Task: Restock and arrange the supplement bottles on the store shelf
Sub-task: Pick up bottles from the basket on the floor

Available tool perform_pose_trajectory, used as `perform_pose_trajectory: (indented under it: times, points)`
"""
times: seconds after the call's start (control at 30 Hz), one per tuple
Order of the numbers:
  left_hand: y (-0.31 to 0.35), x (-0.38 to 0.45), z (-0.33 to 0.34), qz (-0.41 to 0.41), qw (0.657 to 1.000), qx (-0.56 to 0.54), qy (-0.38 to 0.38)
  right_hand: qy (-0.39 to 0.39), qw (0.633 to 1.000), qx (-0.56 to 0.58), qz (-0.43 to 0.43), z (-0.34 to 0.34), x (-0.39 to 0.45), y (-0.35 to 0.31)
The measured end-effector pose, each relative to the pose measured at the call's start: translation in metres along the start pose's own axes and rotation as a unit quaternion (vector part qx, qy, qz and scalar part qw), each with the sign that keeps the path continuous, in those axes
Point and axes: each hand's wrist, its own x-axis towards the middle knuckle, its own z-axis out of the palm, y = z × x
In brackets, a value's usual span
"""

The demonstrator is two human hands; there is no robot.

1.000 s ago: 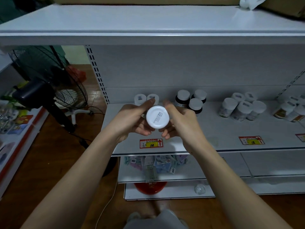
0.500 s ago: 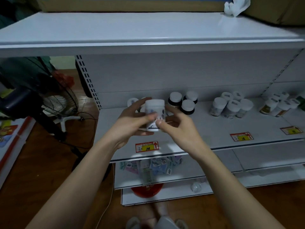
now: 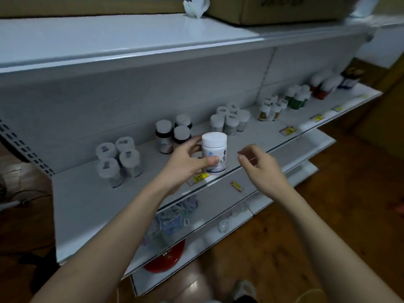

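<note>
Nearby, dark bottles (image 3: 172, 136) stand behind the white bottle (image 3: 214, 152) the left hand (image 3: 185, 162) grips; right hand (image 3: 260, 167) loosely curled, empty.

Dim, motion-blurred, wide-angle bowing at edges

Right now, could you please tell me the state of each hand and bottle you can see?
Left hand: grips the white bottle.
White bottle: upright, lid on, held above the shelf's front edge.
Right hand: holds nothing, fingers loosely curled.
Shelf bottles: standing upright in groups, lids on.
</note>
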Motion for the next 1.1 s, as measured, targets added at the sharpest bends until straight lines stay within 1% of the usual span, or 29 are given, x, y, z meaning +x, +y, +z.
perform_pose_trajectory:
  times: [0.17, 0.27, 0.33, 0.53, 0.7, 0.97, 1.1]
  points:
    - [-0.009, 0.026, 0.075, -0.007, 0.996, -0.005, -0.091, 0.060, 0.984, -0.148, 0.083, -0.051, -0.017, 0.059]
    - [-0.014, 0.040, 0.143, -0.003, 0.989, 0.021, -0.145, 0.092, 0.969, -0.179, 0.141, -0.096, -0.039, 0.106]
    - [-0.021, 0.047, 0.163, 0.000, 0.988, 0.032, -0.152, 0.088, 0.964, -0.194, 0.161, -0.107, -0.045, 0.124]
    - [-0.041, 0.069, 0.307, -0.003, 0.975, 0.068, -0.213, 0.109, 0.944, -0.189, 0.248, -0.191, -0.086, 0.227]
    - [-0.050, 0.088, 0.418, -0.014, 0.962, 0.067, -0.264, 0.118, 0.928, -0.195, 0.294, -0.257, -0.115, 0.300]
    - [-0.082, 0.139, 0.556, -0.051, 0.939, 0.093, -0.328, 0.120, 0.898, -0.192, 0.378, -0.333, -0.140, 0.412]
    - [-0.105, 0.176, 0.618, -0.052, 0.926, 0.117, -0.356, 0.121, 0.891, -0.181, 0.399, -0.364, -0.139, 0.469]
